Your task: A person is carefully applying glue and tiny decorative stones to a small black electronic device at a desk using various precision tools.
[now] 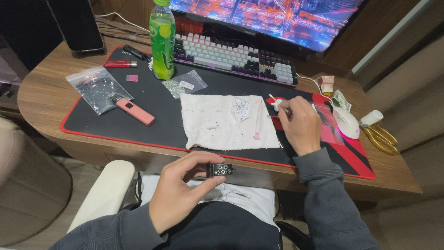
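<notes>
Head view: a small black gem-studded case (pixel 220 169) is pinched in the left hand (pixel 178 194) at lower centre; a thin tool (pixel 276 115) is gripped by the right hand (pixel 301 125) right of centre. Decorating seems underway; a gem pickup likely follows.

Grey long sleeves on both arms, ribbed cuffs; dark trousers; white garment at waist; bare hands.

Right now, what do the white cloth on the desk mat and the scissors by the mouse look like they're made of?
The white cloth looks like terry cotton: matte, nubby pile, frayed soft edges. The scissors look like metal with a shiny gold finish, judging by the bright glints on the handles; it could be plating. The desk mat looks like matte black fabric with red stitched edging.
</notes>
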